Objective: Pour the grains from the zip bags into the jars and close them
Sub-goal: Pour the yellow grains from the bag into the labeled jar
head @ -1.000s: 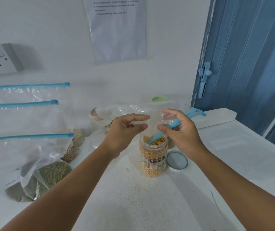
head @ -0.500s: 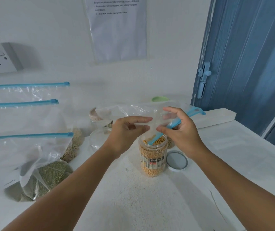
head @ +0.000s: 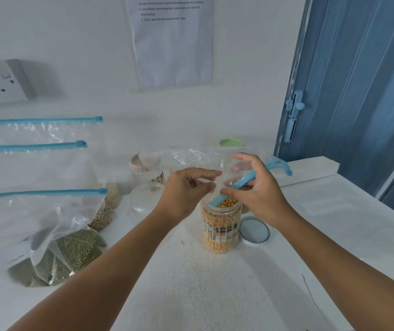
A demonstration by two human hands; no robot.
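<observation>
Both left hand (head: 186, 187) and right hand (head: 255, 194) pinching an emptied zip bag (head: 191, 161) over the open, nearly full jar of yellow grains (head: 221, 225) mid-worktop. Could tip if the blue zip strip (head: 243, 181), dipping inside the rim, snags on withdrawal; lid (head: 254, 231) lying just right, not yet fitted

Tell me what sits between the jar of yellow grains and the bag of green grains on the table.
Bare white tabletop, crossed only by the person's left forearm above it. The jar and green bag stand apart, as the head view shows.

emptied zip bag (head: 191, 158) mouth-down in full open jar (head: 221, 225).
</observation>
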